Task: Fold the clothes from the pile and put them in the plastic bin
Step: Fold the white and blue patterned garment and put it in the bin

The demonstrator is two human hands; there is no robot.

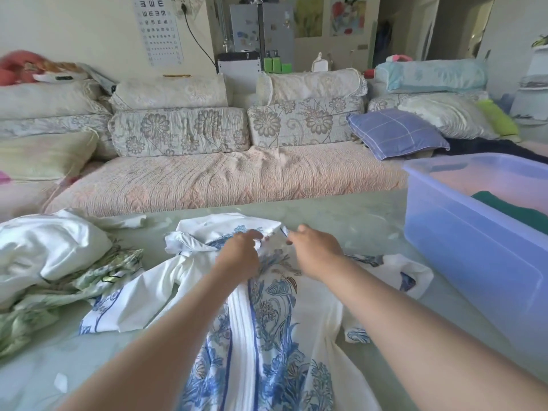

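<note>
Though apart, both hands on garment

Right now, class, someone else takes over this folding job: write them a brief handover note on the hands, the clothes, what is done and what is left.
Left hand and right hand both pinch the white blue-print garment near its collar; it lies spread on the table, not yet folded.
The pile waits at left.
The plastic bin at right already holds a dark green item.
Left: fold this garment, bin it, then work through the pile.
</note>
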